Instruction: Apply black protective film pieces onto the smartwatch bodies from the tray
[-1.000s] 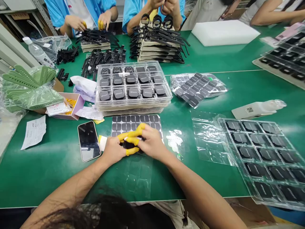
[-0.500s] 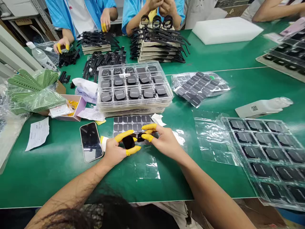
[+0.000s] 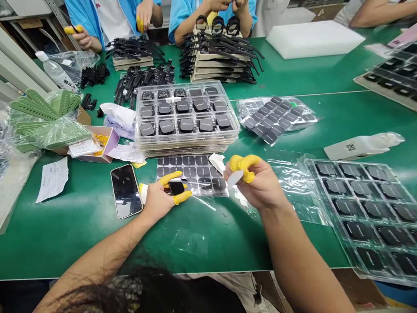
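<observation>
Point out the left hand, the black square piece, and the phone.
left hand [image 3: 157,203], head view, back of hand
black square piece [image 3: 177,187], head view, its centre
phone [image 3: 126,191], head view, dark screen

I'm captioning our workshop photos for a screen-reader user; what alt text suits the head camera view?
Two hands in yellow finger cots work over a green bench: the left hand pinches a small black square piece, and the right hand holds a white film scrap. Nearby lie a sheet of black pads, a smartphone and stacked clear trays.
</observation>
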{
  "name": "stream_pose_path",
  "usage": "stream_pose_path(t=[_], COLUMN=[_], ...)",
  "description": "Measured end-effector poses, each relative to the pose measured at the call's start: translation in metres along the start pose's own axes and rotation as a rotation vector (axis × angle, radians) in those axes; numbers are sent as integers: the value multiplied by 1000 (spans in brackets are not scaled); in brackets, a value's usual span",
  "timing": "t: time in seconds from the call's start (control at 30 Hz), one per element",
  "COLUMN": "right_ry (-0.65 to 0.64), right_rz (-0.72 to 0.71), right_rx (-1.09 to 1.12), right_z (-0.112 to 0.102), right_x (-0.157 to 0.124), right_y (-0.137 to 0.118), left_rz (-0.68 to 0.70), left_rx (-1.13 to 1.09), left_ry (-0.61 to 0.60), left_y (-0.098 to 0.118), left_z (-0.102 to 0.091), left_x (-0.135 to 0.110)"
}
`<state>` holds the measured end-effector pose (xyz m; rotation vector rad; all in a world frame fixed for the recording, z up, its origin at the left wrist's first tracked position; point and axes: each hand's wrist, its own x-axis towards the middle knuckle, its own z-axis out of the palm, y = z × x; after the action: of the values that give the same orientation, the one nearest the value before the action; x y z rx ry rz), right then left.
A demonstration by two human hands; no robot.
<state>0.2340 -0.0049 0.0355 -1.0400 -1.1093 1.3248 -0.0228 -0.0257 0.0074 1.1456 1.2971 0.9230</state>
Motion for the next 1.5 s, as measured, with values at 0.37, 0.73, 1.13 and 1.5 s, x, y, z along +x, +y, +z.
stream_pose_path(t=[0.37,0.73,1.13,1.5], right_ry=[-58,88,22,2], right_rz=[470,595,545,562], right_rx=[18,93,82,19], right_z=[60,71,66,66], right_x=[-13,-17,-16,-18], right_y=[25,21,27,28], left_rz=[214,205,176,148], left_rx=[407,394,377,386], left_ry=[-167,-125,-143,-137], left_y=[-4,-6,-3,-1], left_z=[-3,2,2,2], left_x=[-1,-4,-5,-6])
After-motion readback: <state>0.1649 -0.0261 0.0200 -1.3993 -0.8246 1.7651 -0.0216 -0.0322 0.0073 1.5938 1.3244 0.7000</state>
